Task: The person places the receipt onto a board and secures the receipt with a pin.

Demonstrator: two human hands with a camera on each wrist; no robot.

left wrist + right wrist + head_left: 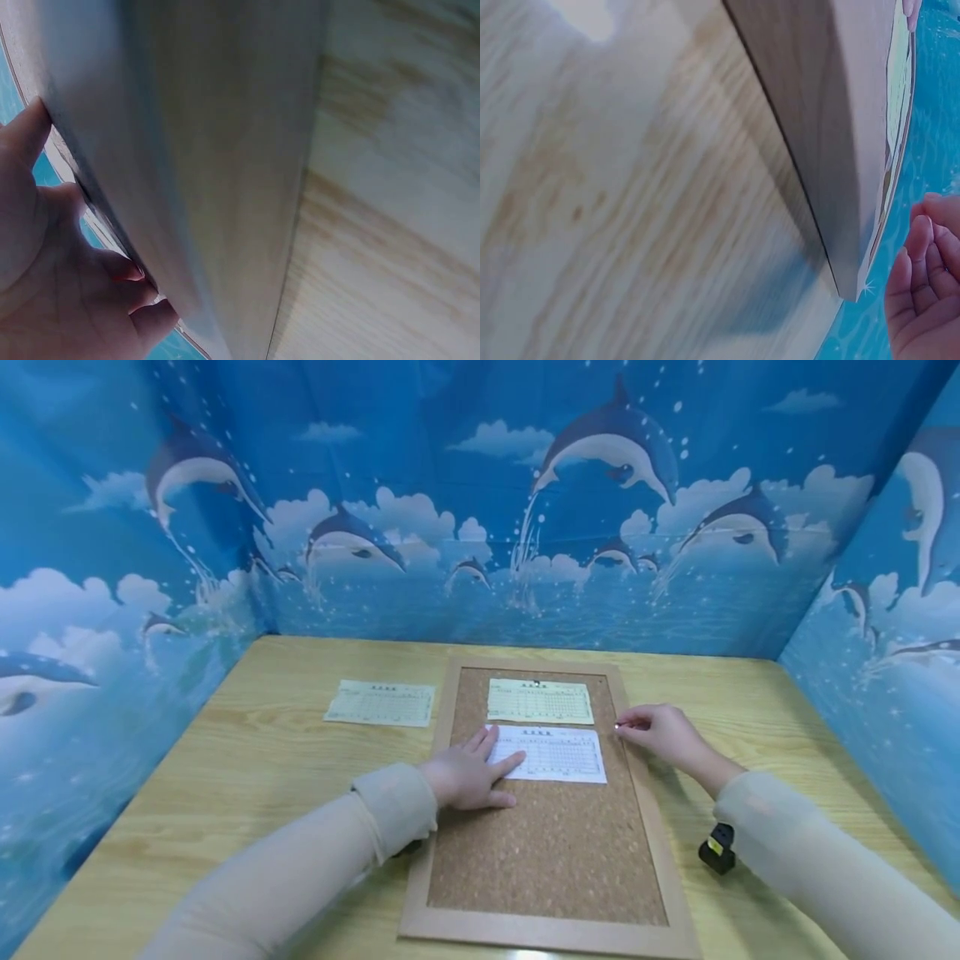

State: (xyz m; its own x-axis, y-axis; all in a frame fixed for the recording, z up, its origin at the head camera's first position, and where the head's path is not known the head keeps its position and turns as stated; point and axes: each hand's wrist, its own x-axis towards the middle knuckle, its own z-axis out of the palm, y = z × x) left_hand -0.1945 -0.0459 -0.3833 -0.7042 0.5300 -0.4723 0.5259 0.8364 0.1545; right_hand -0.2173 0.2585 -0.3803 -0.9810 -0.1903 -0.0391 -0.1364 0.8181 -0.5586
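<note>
My left hand [467, 774] lies with spread fingers on the left part of a white printed form [558, 756], pressing it against the cork board [547, 852]. In the left wrist view the same hand's fingers [30, 131] reach over the board's edge. At the board's right frame, my right hand [663, 735] pinches a tiny shiny thumbtack [617, 726] between thumb and fingertips. The right wrist view shows these fingertips together, the tack hidden there. Just above the white form, a yellow form [540, 702] is on the cork, with a small dark tack [536, 682] at its top edge.
A pale green form [381, 703] lies on the wooden table [300, 793] left of the board. The board's wooden frame [551, 932] stands slightly raised from the table. A blue dolphin-print curtain [450, 485] encloses the back and both sides.
</note>
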